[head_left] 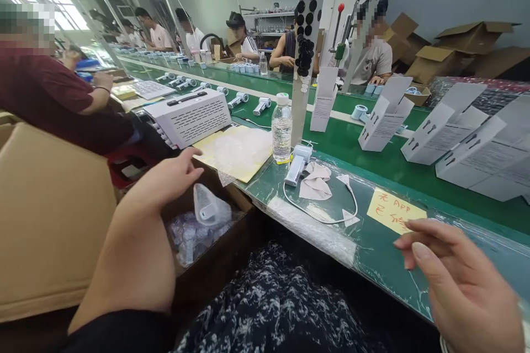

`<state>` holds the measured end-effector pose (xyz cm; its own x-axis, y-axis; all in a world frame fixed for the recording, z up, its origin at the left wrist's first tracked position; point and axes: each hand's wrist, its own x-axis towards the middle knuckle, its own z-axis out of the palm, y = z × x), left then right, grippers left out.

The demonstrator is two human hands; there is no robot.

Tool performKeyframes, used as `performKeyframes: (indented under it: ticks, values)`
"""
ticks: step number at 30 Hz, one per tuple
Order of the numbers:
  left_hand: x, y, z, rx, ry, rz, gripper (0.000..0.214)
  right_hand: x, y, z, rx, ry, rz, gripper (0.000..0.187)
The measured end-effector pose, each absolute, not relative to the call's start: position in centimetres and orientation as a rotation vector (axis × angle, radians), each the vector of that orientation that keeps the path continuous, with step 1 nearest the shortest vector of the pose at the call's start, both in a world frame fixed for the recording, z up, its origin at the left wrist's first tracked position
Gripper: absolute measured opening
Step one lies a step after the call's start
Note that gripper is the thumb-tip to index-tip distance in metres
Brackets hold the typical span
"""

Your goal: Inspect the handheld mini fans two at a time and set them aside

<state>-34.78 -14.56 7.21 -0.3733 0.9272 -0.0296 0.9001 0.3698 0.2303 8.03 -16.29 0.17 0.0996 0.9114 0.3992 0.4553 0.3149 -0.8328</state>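
Green bench mat (381,253) runs ahead of you, its near edge dropping off above your lap. Your left hand (165,176) sits over the near rim of the cardboard box (207,253), fingers loosely spread and pinching nothing; whether they touch the rim, you cannot tell. In the box lie clear plastic bags (194,237), with a white plastic part in a clear bag (211,205) on top. The box stands below the bench, left of your lap, with a tan cushion (45,215) beyond it.

Your right hand (459,281) is at the near bench edge, fingers curled and close together, holding nothing that shows. Their tips are just beside the yellow sticky note (395,210).

On the mat, a white handheld device (298,165) lies with its white cable (318,215) looped toward you. A beige cloth (315,181) sits just beside it, and a water bottle (282,128) stands behind. A strip of bubble wrap (310,231) follows the near edge, so a hand working there meets it first.

Handling note: lift from the box straight up, since its rim is close under your left wrist. Open mat remains between the cable and the note. To the left, a yellow envelope (236,151) crowds the bench corner, and a co-worker in a maroon shirt (49,94) sits beyond the box.
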Motion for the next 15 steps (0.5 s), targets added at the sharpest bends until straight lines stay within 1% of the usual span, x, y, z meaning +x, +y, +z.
performKeyframes:
  ticks: [1, 3, 5, 8, 9, 10, 13, 14, 15]
  values:
    - [-35.5, -14.3, 6.7, 1.589, 2.567, 0.237, 0.05, 7.9, -15.8, -0.2, -1.304, -1.554, 0.56, 0.023]
    - [-36.1, -13.4, 5.4, 1.557, 2.619, 0.28, 0.051, 7.9, -14.7, -1.4, -1.329, -1.627, 0.571, 0.026]
    - [-35.9, -12.2, 3.6, 1.633, 2.555, 0.296, 0.057, 8.3, -13.3, -3.1, -1.416, -1.693, 0.51, 0.029]
    - [-35.2, -10.4, 1.0, 1.788, 2.377, 0.199, 0.071, 9.3, -11.3, -6.1, -1.609, -1.707, 0.411, 0.031]
    - [-35.0, -9.8, 0.3, 1.823, 2.336, 0.177, 0.069, 9.7, -10.9, -6.9, -1.654, -1.691, 0.412, 0.031]
    - [-34.9, -9.4, -0.2, 1.844, 2.316, 0.167, 0.061, 10.1, -10.6, -7.5, -1.684, -1.666, 0.429, 0.031]
    - [-35.2, -8.4, -1.0, 1.859, 2.339, 0.162, 0.031, 10.8, -10.5, -8.1, -1.716, -1.613, 0.512, 0.032]
    - [-35.5, -8.3, -1.1, 1.857, 2.346, 0.161, 0.028, 10.7, -10.6, -8.0, -1.721, -1.611, 0.524, 0.032]
    - [-35.7, -8.2, -1.2, 1.847, 2.351, 0.174, 0.03, 10.6, -10.7, -7.9, -1.73, -1.622, 0.528, 0.031]
